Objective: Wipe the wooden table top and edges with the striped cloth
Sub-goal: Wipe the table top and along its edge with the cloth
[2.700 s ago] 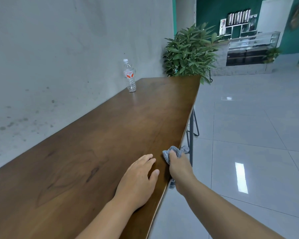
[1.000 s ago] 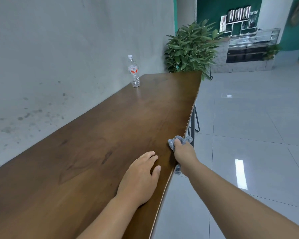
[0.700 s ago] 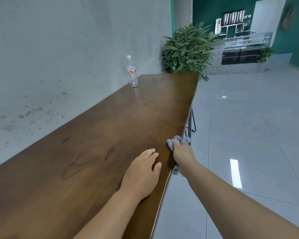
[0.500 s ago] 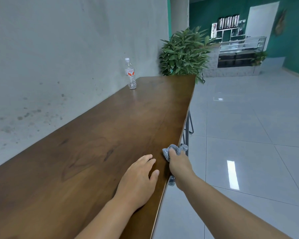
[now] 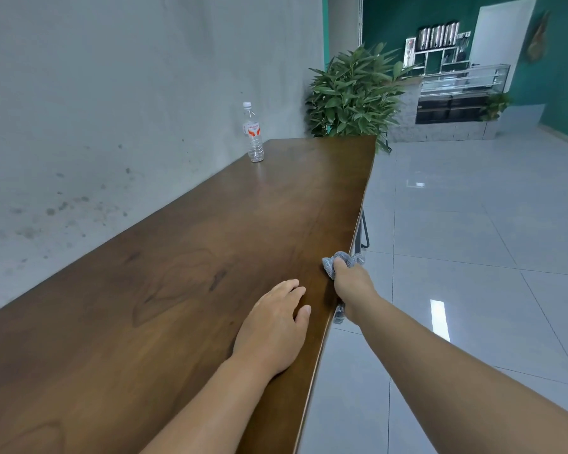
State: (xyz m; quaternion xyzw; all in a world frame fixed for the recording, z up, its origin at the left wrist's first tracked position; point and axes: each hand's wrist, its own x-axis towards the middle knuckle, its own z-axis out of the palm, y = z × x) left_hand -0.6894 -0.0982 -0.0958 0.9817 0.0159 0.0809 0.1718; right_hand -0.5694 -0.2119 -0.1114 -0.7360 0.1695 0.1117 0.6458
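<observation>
At mid-frame, on the table's right edge, the right hand gripped the bunched cloth. The left hand lay flat, holding nothing. I judged the far edge, toward the bottle up top, was left to wipe.

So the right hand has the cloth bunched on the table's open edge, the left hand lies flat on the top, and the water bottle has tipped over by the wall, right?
Not quite: in the head view the water bottle stands upright by the wall, not tipped over. The rest holds: the right hand grips the cloth at the table edge, and the left hand lies flat on the top.
</observation>
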